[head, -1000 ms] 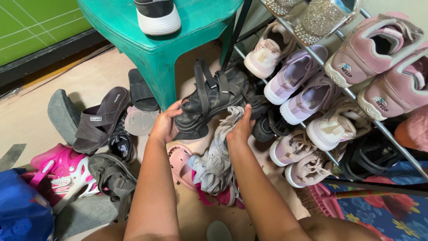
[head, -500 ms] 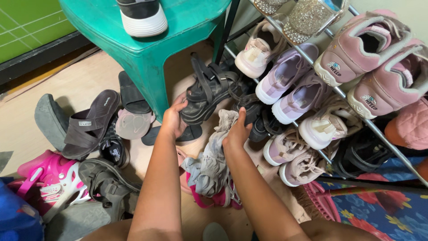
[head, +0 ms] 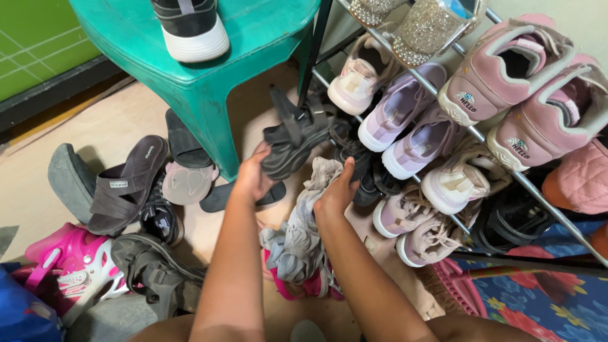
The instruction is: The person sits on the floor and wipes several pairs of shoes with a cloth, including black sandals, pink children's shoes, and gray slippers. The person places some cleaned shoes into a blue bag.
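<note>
Step in hand, judging by the hands: lifting one black strappy sandal (head: pixel 296 136) out of the pile at the foot of the metal shoe rack (head: pixel 481 136), just beside the rack's front left post. To do it well: keep the grip under the sole at the heel, lift straight up so straps don't snag the dark shoes behind it, and hold the pile down w/ the other hand.

Left hand (head: pixel 253 177): fingers curled shut on the sandal's heel end, sandal tilted toe-up, clear of the floor. Right hand (head: pixel 335 193): open, palm and fingers laid on a grey cloth shoe (head: pixel 304 228) on top of the heap; not gripping, as far as I can tell.

Surroundings, big to small: beige floor (head: pixel 120 123), green wall at upper left. Rack slants along the right, w/ pink and lilac sneakers on its bars. Teal plastic stool (head: pixel 209 69) at top centre, a black-and-white shoe (head: pixel 190 28) near its front edge. Left of the stool leg: dark slides, a pink sneaker (head: pixel 60 269) at bottom-left. Floral mat at bottom-right corner.
</note>
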